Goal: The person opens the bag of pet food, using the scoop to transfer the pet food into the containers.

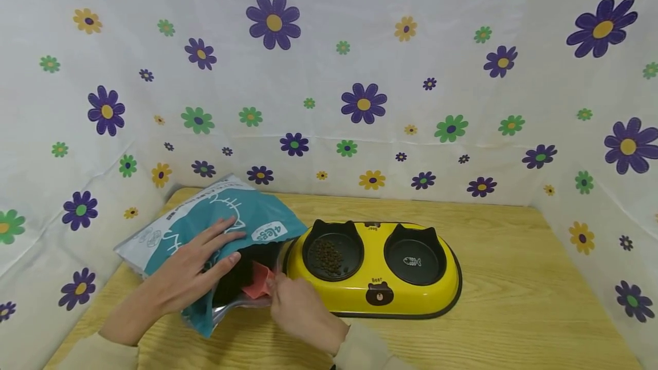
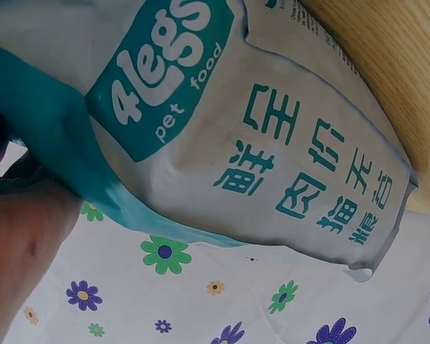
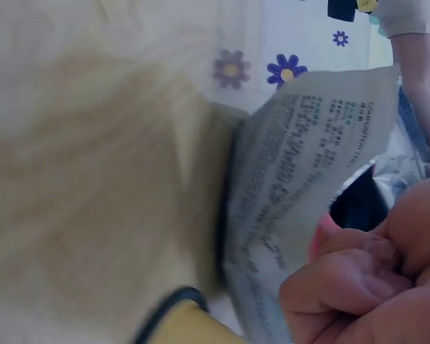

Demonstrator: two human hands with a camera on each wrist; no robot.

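A teal and white pet food bag (image 1: 205,216) lies tilted on the table, its mouth facing the right hand. My left hand (image 1: 187,270) holds the bag's upper rim, fingers over the outside and thumb at the opening. In the left wrist view the printed side of the bag (image 2: 222,143) fills much of the picture. My right hand (image 1: 303,307) grips a pinkish-red scoop (image 1: 259,280) whose head is inside the bag's mouth. Dark contents are seen behind it. The right wrist view shows curled fingers (image 3: 344,283) and a sliver of the scoop (image 3: 325,233).
Right of the bag stands a yellow double pet bowl (image 1: 354,296) with bear pictures. Its left black bowl (image 1: 349,244) holds brown kibble (image 1: 327,258); the right black bowl (image 1: 416,273) shows a fishbone print. Flowered white cloth (image 1: 319,61) surrounds the wooden table (image 1: 514,301).
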